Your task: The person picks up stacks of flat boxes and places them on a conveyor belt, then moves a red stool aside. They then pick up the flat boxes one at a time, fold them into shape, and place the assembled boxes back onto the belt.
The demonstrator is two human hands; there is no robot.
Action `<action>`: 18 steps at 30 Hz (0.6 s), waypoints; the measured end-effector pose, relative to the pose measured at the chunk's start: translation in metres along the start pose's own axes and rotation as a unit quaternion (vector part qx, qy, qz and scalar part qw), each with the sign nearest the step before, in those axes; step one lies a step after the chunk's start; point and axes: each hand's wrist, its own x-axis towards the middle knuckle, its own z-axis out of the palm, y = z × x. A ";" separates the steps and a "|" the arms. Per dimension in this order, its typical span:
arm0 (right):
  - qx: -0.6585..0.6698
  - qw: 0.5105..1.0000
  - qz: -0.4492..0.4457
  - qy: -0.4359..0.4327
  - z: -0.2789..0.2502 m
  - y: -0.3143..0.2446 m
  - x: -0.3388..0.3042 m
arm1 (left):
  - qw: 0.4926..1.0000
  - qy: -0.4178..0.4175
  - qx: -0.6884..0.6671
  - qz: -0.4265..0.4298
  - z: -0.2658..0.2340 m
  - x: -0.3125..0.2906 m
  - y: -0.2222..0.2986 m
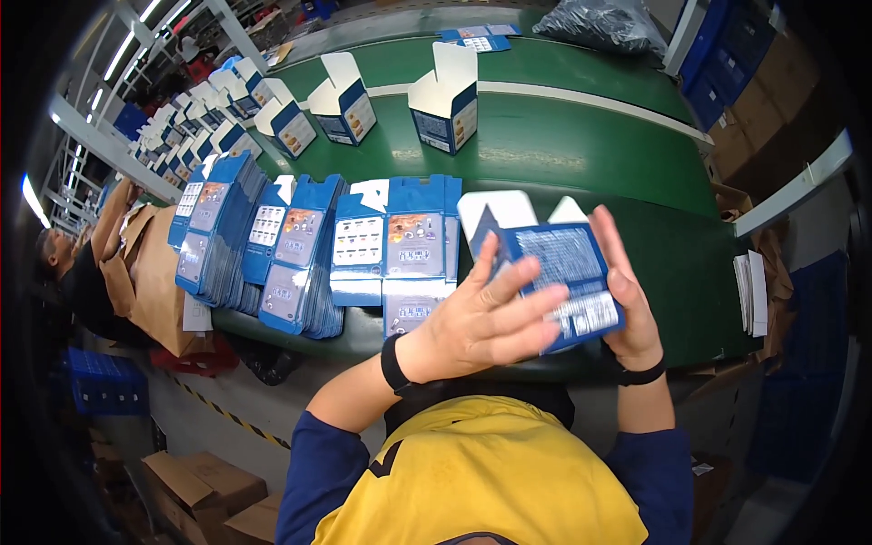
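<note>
Before my chest a blue carton (554, 250) is held up, tilted, with its white top flaps standing open. My left hand (481, 313) lies across its left side and lower front, fingers stretched out and the thumb up along its edge. Against the right side presses my right hand (627, 291), its thumb near the front face and its fingers pointing up. To the left of my left hand lies a stack of flat blue cartons (359, 250), fanned out on the green conveyor bench (672, 263).
More flat-carton stacks (295, 250) lie farther left. Opened cartons (445, 109) stand upright on the green belt, with many in rows at far left. At left another person (104, 245) is beside a brown paper-lined box (150, 272). A dark plastic bag (604, 27) rests at the back.
</note>
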 end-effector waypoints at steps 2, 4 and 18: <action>0.108 0.978 0.157 -0.086 -0.012 -0.001 0.010 | 0.999 -0.035 0.002 0.036 -0.006 -0.004 -0.006; 0.109 0.963 0.207 -0.130 -0.015 -0.003 0.030 | 0.993 -0.104 0.050 -0.009 -0.023 -0.007 -0.017; -0.461 0.873 -0.107 0.120 -0.074 0.120 0.274 | 0.774 -0.146 0.298 -0.538 -0.076 -0.084 -0.029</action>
